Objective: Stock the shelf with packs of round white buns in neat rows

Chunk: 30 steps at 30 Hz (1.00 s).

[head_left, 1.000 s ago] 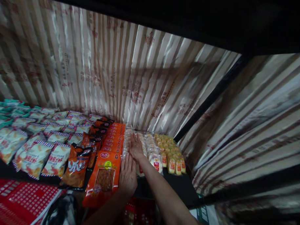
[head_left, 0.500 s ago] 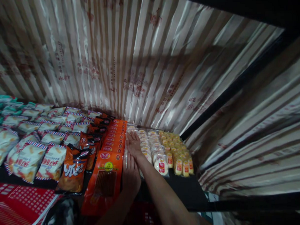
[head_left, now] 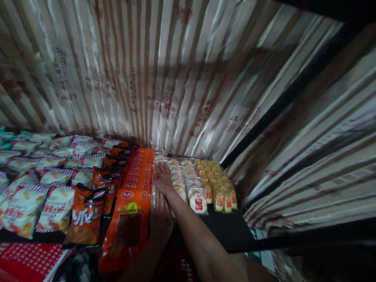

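Note:
My right hand (head_left: 163, 179) lies flat, fingers stretched out, on a row of clear-wrapped round white crackers. Just below it and closer to me, my left hand (head_left: 160, 218) rests on the same row, its fingers extended and side by side. Most of that row is hidden under both hands. Against their left side runs a row of overlapping orange packets (head_left: 128, 225), the front one with a window showing brown strips. On their right stand rows of wrapped white crackers (head_left: 198, 201) with red and white labels.
Yellow wrapped snacks (head_left: 223, 199) stand at the right end of the black shelf (head_left: 228, 232). Orange-brown bags (head_left: 85, 216) and white snack bags (head_left: 22, 208) fill the left. A red basket (head_left: 28, 261) is below. Striped sheeting (head_left: 161, 76) hangs behind, with a black post (head_left: 267, 113) at right.
The whole view has shifted a little, so the shelf goods appear further left. Both hands stay on the same row of wrapped crackers, with little movement against it.

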{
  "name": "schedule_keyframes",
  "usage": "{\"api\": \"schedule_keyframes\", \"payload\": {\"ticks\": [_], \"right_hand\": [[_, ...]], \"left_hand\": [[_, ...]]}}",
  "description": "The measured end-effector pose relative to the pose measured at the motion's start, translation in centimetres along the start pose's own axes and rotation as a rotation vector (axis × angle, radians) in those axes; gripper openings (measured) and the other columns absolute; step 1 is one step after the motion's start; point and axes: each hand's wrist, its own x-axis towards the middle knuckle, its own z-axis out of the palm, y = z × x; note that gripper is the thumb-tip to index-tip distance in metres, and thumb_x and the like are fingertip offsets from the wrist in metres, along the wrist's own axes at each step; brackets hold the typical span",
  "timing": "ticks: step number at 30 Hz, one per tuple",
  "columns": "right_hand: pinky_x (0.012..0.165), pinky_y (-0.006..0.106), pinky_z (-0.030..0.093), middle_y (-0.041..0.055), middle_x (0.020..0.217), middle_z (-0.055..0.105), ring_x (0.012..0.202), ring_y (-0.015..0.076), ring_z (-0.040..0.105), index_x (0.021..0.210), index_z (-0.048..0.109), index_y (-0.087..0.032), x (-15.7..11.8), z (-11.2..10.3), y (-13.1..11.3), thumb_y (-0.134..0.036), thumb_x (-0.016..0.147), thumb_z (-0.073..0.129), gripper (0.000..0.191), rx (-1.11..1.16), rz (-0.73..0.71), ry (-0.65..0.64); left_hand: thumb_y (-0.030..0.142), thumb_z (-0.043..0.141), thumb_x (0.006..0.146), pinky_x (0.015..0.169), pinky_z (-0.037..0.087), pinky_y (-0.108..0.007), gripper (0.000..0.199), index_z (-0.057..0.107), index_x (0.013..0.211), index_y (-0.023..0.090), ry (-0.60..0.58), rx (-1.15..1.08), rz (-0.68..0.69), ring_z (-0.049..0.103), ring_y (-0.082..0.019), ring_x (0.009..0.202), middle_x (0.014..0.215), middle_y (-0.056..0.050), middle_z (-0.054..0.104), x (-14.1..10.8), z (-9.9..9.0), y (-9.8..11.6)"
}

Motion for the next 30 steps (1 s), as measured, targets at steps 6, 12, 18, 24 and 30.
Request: {"api": "schedule_keyframes", "payload": {"ticks": [6, 12, 18, 24, 30], "right_hand": [[0.112, 0.041, 0.020, 0.0078, 0.143, 0.038, 0.138, 0.0199, 0.018, 0.128, 0.050, -0.015, -0.7, -2.4, -0.3, -0.025, 0.089, 0.040, 0.041, 0.116, 0.003, 0.043], [0.110, 0.042, 0.027, 0.0097, 0.140, 0.042, 0.137, 0.0206, 0.022, 0.125, 0.053, -0.013, -5.5, -5.6, 2.3, -0.021, 0.088, 0.038, 0.041, 0.194, -0.027, 0.260], [0.105, 0.046, 0.035, 0.0076, 0.134, 0.049, 0.127, 0.0209, 0.038, 0.122, 0.055, -0.021, -14.1, -6.3, 5.3, -0.017, 0.089, 0.037, 0.039, 0.156, -0.055, 0.377], [0.092, 0.037, 0.047, 0.0081, 0.120, 0.057, 0.108, 0.0208, 0.050, 0.112, 0.064, -0.024, -19.3, -4.9, 5.8, -0.014, 0.086, 0.045, 0.033, 0.122, -0.009, 0.343], [0.084, 0.032, 0.051, 0.0075, 0.110, 0.057, 0.095, 0.0190, 0.054, 0.111, 0.064, -0.026, -19.4, -4.6, 5.6, -0.012, 0.081, 0.052, 0.035, 0.149, 0.054, 0.301]], "left_hand": [[0.012, 0.036, 0.083, 0.105, 0.030, -0.054, 0.039, 0.056, 0.116, 0.004, -0.039, -0.025, 0.007, 0.035, -0.032, 0.130, 0.125, -0.019, 0.055, 0.5, -1.1, 0.2], [0.013, 0.034, 0.085, 0.108, 0.026, -0.052, 0.044, 0.049, 0.126, 0.006, -0.054, -0.015, -0.018, 0.027, -0.031, 0.135, 0.140, -0.020, 0.039, 0.8, -1.7, 0.3], [0.014, 0.035, 0.086, 0.108, 0.024, -0.052, 0.044, 0.048, 0.126, 0.006, -0.082, -0.014, 0.001, 0.025, -0.030, 0.135, 0.140, -0.020, 0.039, 0.6, -1.4, 0.1], [0.016, 0.036, 0.085, 0.107, 0.025, -0.052, 0.045, 0.047, 0.128, 0.006, -0.196, 0.040, -0.005, 0.033, -0.031, 0.132, 0.138, -0.019, 0.042, 1.2, -2.9, 0.2], [0.016, 0.037, 0.085, 0.106, 0.027, -0.051, 0.043, 0.051, 0.125, 0.008, -0.207, 0.083, 0.009, 0.030, -0.032, 0.133, 0.142, -0.021, 0.036, 1.4, -3.5, 0.5]]}}
